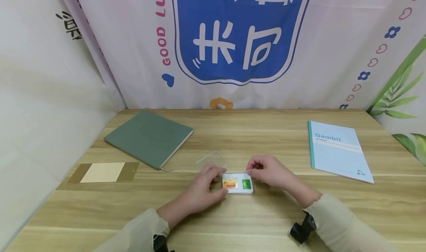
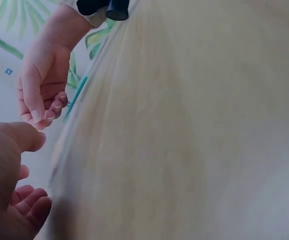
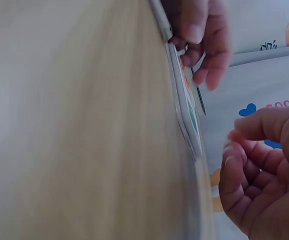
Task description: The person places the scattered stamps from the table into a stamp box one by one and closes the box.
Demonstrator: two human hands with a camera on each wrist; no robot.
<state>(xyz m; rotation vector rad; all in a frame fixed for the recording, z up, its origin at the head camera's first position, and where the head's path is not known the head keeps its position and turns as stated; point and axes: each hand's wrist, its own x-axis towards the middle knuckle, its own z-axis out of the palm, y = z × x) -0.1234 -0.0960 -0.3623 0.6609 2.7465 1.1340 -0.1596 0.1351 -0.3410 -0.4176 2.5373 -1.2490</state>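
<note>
A small flat clear case lies on the table with a white card bearing an orange-yellow picture and a green one. My left hand holds its left end, thumb at the near corner and forefinger at the far corner. In the right wrist view the case appears edge-on beneath the left hand's fingers. At the far right corner is my right hand. Its thumb and forefinger meet with the other fingers curled, and nothing shows between them.
A clear lid-like piece lies just behind my left hand. Further left are a dark green book and a brown card with a cream panel. A pale blue notebook lies on the right, and a printed curtain hangs behind the table.
</note>
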